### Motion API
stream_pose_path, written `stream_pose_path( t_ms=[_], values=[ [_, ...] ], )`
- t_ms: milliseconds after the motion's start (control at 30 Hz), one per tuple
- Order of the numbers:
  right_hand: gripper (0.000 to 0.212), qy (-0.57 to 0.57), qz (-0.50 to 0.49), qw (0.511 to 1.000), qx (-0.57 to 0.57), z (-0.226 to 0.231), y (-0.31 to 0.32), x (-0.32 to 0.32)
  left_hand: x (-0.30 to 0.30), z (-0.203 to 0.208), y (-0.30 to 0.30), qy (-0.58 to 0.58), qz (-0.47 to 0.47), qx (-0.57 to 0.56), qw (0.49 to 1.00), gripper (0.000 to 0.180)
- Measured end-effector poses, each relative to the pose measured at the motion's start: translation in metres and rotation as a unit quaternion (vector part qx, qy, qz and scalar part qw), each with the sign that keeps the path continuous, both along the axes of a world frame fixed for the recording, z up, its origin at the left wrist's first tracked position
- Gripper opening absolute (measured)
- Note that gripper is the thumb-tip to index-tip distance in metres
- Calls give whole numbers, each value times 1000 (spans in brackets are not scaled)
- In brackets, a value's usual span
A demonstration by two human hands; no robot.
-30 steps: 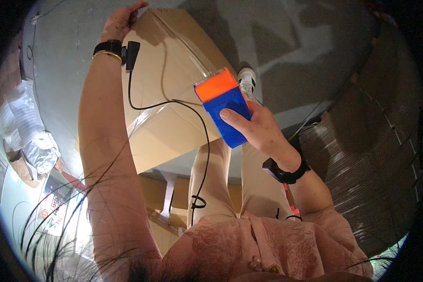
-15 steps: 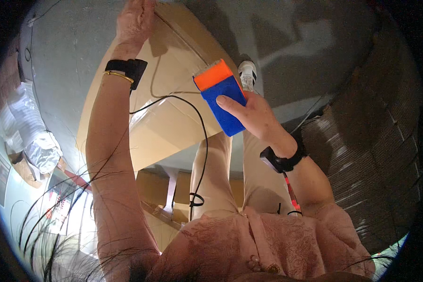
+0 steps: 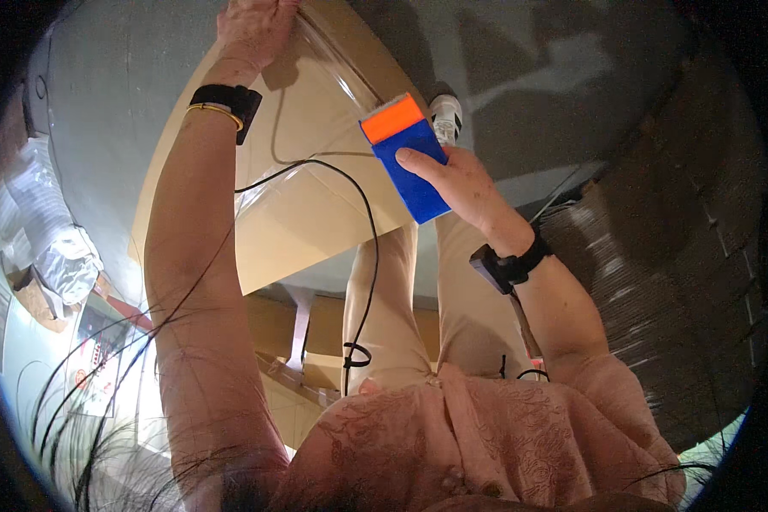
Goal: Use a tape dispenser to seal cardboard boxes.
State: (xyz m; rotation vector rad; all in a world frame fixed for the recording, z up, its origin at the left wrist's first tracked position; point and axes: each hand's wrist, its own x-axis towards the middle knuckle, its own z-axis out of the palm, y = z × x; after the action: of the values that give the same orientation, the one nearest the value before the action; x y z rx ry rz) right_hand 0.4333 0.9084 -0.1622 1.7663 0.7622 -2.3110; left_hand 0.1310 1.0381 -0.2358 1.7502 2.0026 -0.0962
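Looking down past our forearms, we see a large brown cardboard box (image 3: 316,226) in front of our legs (image 3: 384,299), which wear pale trousers. At the far end of the box is our left hand (image 3: 252,36); its fingers run out of view, so we cannot tell whether they are spread or pinching. At the box's right side, our right hand (image 3: 469,183) grips a blue and orange hand tool (image 3: 404,154): the thumb presses across its blue face, the other fingers mostly hidden behind it. A shiny clear strip (image 3: 341,70) runs from the box's far end towards the tool's orange tip. A black cable (image 3: 373,230) arcs over the box's near part. Just beyond the box's right edge is a white shoe (image 3: 446,118). Well to the box's right is a brown ribbed stack (image 3: 683,256); to its left, a plastic-wrapped bundle (image 3: 64,256).
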Motion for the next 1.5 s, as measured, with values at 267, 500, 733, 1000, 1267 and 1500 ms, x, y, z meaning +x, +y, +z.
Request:
stream_pose_path(
  t_ms=[267,500,733,1000,1267,1500],
  values=[
    [64,-15,25,1000,-9,11,12,-11,-15,-12,-4,57,-63,11,996,71],
    [63,-37,43,998,-30,-4,-7,13,0,1,2,-18,-21,-6,1000,73],
    [54,-48,20,998,-22,14,-46,52,8,-1,2,54,3,-39,998,72],
    [53,-71,-25,992,-97,36,-89,94,-15,-19,7,8,-14,14,1000,72],
    [56,-65,-9,996,-58,16,-103,91,-36,-23,15,-6,-37,45,998,74],
    [54,-91,-18,996,-6,12,-116,89,-46,-38,24,-61,-15,24,998,76]
  ],
)
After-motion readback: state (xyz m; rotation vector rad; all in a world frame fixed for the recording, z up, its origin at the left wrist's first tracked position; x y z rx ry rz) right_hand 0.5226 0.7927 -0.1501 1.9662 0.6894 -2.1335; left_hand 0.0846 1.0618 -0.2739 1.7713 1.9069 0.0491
